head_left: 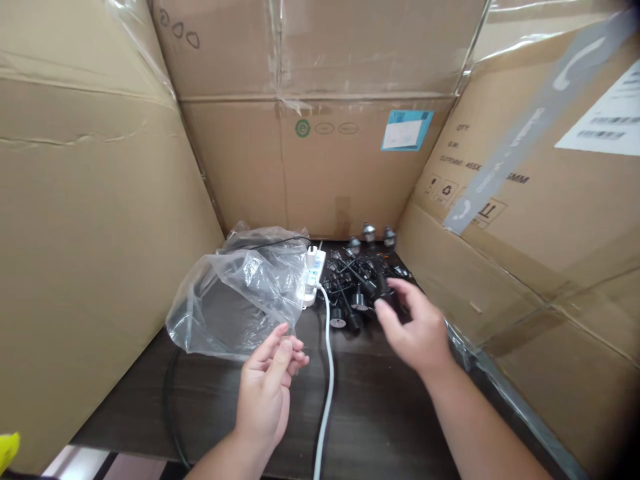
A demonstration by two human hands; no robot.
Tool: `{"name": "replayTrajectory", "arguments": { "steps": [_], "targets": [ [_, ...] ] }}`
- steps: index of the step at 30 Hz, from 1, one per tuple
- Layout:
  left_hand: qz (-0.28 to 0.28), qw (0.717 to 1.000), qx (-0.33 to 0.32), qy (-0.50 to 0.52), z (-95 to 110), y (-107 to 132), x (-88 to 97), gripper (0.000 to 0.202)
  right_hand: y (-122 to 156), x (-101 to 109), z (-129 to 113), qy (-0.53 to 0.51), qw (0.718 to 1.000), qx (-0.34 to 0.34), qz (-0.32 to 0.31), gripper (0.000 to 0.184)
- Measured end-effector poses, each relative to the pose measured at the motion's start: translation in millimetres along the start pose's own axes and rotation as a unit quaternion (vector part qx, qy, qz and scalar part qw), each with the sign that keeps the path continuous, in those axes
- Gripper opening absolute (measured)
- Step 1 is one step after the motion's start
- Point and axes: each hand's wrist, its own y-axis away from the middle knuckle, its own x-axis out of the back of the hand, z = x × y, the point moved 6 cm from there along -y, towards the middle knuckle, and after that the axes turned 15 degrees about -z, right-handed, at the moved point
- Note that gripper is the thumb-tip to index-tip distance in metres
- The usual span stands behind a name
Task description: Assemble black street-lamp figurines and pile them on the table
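Note:
My left hand (265,387) hangs at the lower edge of a clear plastic bag (240,297), its fingers curled toward the thumb; whether it pinches the film I cannot tell. My right hand (415,330) is open, fingers spread just over a tangled heap of black cords and plugs (357,280), and seems not to grip them. Between my hands runs a white cable (329,387) up to a white power strip (313,277), which is partly hidden by the bag. Several round-faced plugs (369,232) sit at the heap's far side.
Tall cardboard panels (100,233) wall in the dark wooden tabletop (375,413) on the left, far and right sides. A thin black cable (170,400) curves along the table at the left. A small yellow object (7,450) shows at the bottom left corner.

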Motion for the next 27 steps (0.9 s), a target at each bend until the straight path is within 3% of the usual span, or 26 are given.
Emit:
{"name": "replayTrajectory", "arguments": {
  "steps": [3, 7, 15, 20, 22, 25, 27],
  "targets": [
    [-0.009, 1.0, 0.01, -0.005, -1, 0, -0.1, 0.041, -13, 20, 48, 0.07, 0.987, -0.132, 0.051, 0.042],
    [-0.019, 1.0, 0.017, -0.012, -2, -1, 1.0, 0.038, -20, 15, 78, 0.115, 0.967, -0.226, -0.015, 0.043],
    [-0.024, 0.999, 0.014, -0.043, -1, 0, 4.7, 0.033, -21, 1, 84, 0.18, 0.955, -0.222, -0.074, 0.054],
    [-0.04, 0.986, -0.024, -0.158, 26, -3, 21.0, 0.025, -22, 0, 90, 0.191, 0.951, -0.226, -0.093, 0.056],
    [-0.053, 0.96, -0.056, -0.271, 49, -10, 30.1, 0.025, -22, -2, 89, 0.193, 0.948, -0.224, -0.116, 0.056],
    [-0.063, 0.861, -0.088, -0.497, 82, -27, 42.6, 0.03, -23, -3, 88, 0.202, 0.941, -0.23, -0.144, 0.058],
    [-0.063, 0.825, -0.078, -0.556, 95, -45, 54.8, 0.027, -23, -1, 88, 0.208, 0.937, -0.239, -0.145, 0.06]
  ]
}}
